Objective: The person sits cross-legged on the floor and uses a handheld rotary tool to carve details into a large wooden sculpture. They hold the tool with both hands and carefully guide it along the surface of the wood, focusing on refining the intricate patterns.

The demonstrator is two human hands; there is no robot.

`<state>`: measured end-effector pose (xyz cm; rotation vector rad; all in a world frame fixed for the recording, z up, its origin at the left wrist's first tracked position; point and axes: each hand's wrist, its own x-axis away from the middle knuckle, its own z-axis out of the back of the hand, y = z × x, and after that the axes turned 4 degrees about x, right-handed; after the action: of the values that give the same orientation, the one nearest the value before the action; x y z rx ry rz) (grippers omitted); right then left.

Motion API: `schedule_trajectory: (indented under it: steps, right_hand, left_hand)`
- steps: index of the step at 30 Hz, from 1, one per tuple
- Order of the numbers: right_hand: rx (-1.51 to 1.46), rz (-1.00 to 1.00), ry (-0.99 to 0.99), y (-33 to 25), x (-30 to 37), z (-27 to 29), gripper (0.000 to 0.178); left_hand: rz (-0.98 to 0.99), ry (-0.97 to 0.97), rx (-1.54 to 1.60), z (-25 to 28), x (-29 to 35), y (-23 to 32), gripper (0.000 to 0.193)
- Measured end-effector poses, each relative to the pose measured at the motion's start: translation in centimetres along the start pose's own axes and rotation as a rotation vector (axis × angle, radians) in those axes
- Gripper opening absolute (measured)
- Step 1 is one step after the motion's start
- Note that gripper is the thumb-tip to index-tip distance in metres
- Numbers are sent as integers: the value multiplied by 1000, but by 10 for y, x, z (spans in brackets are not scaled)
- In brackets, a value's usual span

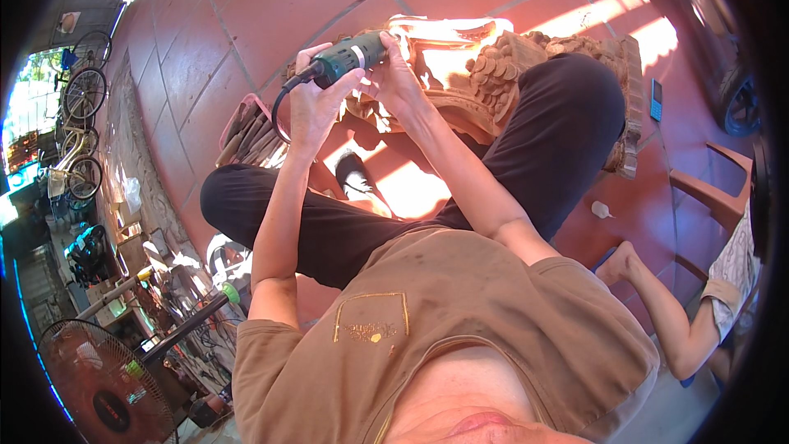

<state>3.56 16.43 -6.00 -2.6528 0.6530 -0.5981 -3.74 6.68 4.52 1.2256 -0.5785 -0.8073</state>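
Note:
Both my hands hold a green straight die grinder (353, 59) level above the floor, its black cord (283, 100) leaving the rear end. My left hand (316, 107) grips the back of the body near the cord. Around the front end close the fingers of my right hand (394, 80), which hide its tip. Just beyond and to the right lies a large piece of carved wood (497, 86) with rounded, scale-like relief, partly behind my right knee. Strong sunlight washes out its middle.
A bundle of carving tools (246, 136) lies on the tiled floor at left. To the right are a phone (656, 100), a small white bottle (602, 210) and a brown chair (715, 189). Another person's bare leg (662, 312) shows there. A fan (107, 382) stands lower left.

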Motion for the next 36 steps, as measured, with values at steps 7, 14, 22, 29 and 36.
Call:
schedule_trajectory:
  steps: [7,14,22,29,36]
  right_hand:
    - [-36,-14,-22,4,-5,5,48]
    - [-78,-13,-35,6,3,-1,46]
    - [28,0,15,1,-2,0,46]
    - [-8,-9,-13,3,-5,5,46]
    - [-53,-26,-10,4,3,0,46]
  left_hand:
    - [1,-19,29,3,-2,-2,56]
    - [62,4,32,8,-3,-1,50]
    - [31,21,71,1,-1,-2,52]
    - [8,5,59,0,0,-8,55]
    - [26,3,20,6,-1,-6,53]
